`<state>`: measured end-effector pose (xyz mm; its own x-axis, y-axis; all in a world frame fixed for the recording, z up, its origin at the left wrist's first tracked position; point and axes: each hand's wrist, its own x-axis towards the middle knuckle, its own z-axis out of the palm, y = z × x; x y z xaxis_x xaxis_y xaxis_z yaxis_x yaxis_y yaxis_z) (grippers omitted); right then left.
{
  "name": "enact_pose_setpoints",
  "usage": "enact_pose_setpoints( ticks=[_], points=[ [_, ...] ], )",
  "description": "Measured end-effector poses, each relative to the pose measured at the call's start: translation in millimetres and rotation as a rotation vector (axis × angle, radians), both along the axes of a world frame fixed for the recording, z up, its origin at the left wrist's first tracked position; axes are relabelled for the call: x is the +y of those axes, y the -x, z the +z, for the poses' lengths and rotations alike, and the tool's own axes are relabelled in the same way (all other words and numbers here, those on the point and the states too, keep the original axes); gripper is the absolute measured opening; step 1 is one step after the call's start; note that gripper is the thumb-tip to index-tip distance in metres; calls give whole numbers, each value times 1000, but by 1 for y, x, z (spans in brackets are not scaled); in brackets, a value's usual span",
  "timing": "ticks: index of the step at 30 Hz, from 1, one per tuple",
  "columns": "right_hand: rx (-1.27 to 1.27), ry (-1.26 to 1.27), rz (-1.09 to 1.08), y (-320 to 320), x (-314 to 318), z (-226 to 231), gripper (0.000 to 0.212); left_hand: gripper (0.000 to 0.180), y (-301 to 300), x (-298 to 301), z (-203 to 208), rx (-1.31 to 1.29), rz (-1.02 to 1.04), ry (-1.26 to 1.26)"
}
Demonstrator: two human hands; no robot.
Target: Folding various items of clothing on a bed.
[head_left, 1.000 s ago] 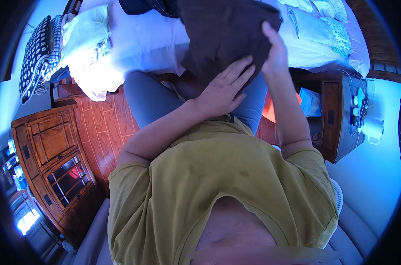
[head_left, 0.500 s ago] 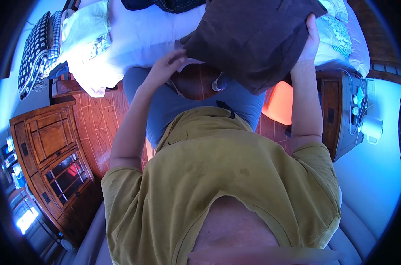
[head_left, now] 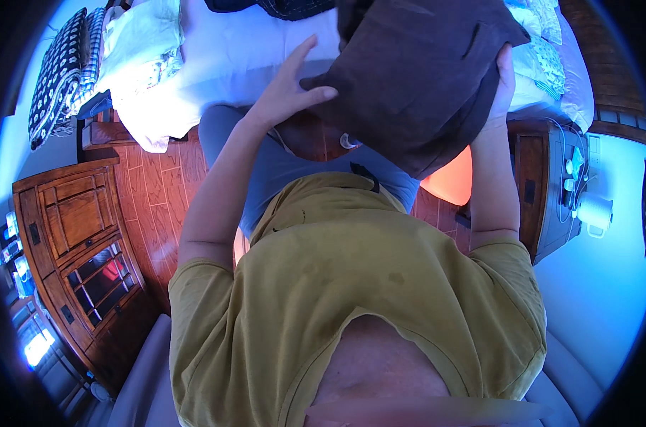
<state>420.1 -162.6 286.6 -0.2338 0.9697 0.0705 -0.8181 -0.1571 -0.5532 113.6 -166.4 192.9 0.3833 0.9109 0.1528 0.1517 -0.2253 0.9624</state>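
A dark brown garment (head_left: 415,85), folded over on itself, hangs in front of me above the bed's near edge and my lap. A short slit shows near its upper right. My right hand (head_left: 503,89) grips the garment's right edge, thumb on top and the other fingers hidden behind the cloth. At its left edge my left hand (head_left: 287,92) is open, thumb and fingers spread wide. The left thumb tip lies next to the cloth; whether it touches I cannot tell.
Beyond the garment stretches a bed (head_left: 223,53) with a white sheet. Dark clothing (head_left: 287,6) lies at its far side, folded light fabrics (head_left: 141,43) at left. A wooden cabinet (head_left: 81,206) stands left, a nightstand (head_left: 533,188) with a white kettle (head_left: 595,212) right. Something orange (head_left: 452,181) glows below.
My left hand has moved up and right, its fingers spreading apart. The garment and my right hand have come slightly lower, towards me.
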Motion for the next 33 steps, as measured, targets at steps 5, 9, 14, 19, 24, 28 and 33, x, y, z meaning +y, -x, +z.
enact_pose_setpoints(
  ticks=[5, 9, 14, 19, 24, 28, 33],
  points=[
    [-236, 176, -184, 5, 4, 3, 47, 72, -25, 3, 35, -70, -227, 294],
    [-435, 316, -195, -45, 50, 1, 39, 58, -40, 42, 40, -51, -278, 478],
    [-584, -71, -224, -50, 75, 69, 53, 51, -66, 124, 101, -3, -140, 94],
    [-626, -502, -576, -102, 66, 131, 38, 25, -91, 166, 203, 173, -78, -641],
    [-1093, -628, -265, -82, 34, 66, 39, 36, -76, 197, 106, 292, -28, -930],
    [-1340, -613, -47, -72, 2, -24, 39, 29, -76, 165, 3, 398, -118, -860],
    [-1516, -503, 30, -61, -40, -103, 54, 38, -66, 101, -66, 696, -87, -634]
  ],
)
